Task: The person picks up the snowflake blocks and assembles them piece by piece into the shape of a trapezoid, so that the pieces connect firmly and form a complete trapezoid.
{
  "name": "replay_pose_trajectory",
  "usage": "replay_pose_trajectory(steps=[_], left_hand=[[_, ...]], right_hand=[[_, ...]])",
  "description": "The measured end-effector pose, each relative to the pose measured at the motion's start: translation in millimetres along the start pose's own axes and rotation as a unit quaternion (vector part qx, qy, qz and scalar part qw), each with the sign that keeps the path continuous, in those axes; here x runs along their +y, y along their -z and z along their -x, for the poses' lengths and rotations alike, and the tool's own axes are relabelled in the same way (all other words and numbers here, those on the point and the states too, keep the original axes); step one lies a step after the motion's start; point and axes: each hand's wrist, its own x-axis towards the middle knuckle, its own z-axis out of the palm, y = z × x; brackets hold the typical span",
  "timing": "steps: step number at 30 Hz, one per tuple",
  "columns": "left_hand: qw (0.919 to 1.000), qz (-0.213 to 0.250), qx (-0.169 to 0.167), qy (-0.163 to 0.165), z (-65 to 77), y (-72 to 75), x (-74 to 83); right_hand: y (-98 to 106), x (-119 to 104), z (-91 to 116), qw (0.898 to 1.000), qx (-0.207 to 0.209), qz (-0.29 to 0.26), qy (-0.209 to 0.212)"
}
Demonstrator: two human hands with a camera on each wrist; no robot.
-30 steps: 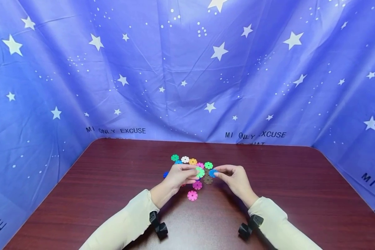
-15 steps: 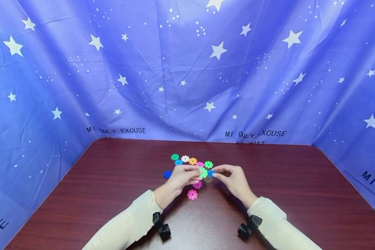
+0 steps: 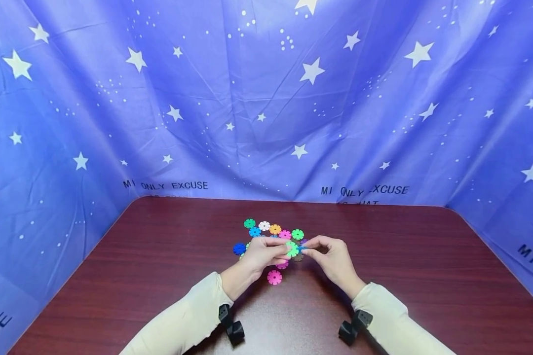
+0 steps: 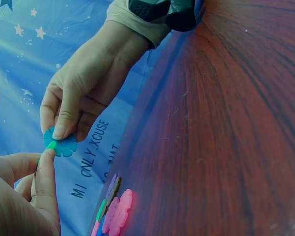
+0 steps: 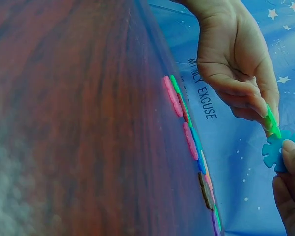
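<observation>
My left hand (image 3: 262,259) pinches a bright green notched plastic disc (image 3: 292,249) between thumb and fingers. Facing it, my right hand (image 3: 335,256) grips a blue notched disc (image 4: 66,148), turned nearly edge-on in the head view. The two discs meet at their rims, crosswise to each other; how deep their slots engage cannot be told. Both are held above the table. Below lie several more discs, among them a pink disc (image 3: 274,277), a dark blue disc (image 3: 239,248) and a white disc (image 3: 264,226). My left hand hides part of this group.
The dark red wooden table (image 3: 404,276) stretches around the discs on every side. A blue curtain (image 3: 248,98) with white stars hangs behind and along both sides. A black wrist camera (image 3: 233,325) is strapped on the left sleeve, another camera (image 3: 354,326) on the right.
My left hand has shifted right with the green disc, closing the gap to the blue one. The blue disc has turned from facing the head camera to nearly edge-on.
</observation>
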Motion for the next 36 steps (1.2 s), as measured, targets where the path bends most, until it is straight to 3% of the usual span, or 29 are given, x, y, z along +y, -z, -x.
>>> replay_pose_trajectory(steps=[12, 17, 23, 30, 36], left_hand=[[0.9998, -0.007, -0.016, 0.007, 0.4, -2.5, 4.0], [0.9983, -0.03, -0.05, 0.002, -5.2, 6.0, 4.9], [0.9926, -0.084, -0.086, -0.02, -7.5, 30.3, 12.9], [0.9861, -0.143, -0.08, -0.03, -3.4, 68.9, 20.2], [0.9783, -0.188, -0.077, -0.04, 1.0, 97.8, 20.3]], right_hand=[[3, -7, 0, 1.0, 0.003, 0.009, 0.025], [5, -7, -1, 1.0, -0.007, 0.003, 0.017], [10, -4, 0, 1.0, -0.014, 0.005, -0.011], [15, -1, 2, 0.999, -0.007, 0.023, -0.036], [14, 2, 1, 0.999, -0.002, 0.016, -0.032]])
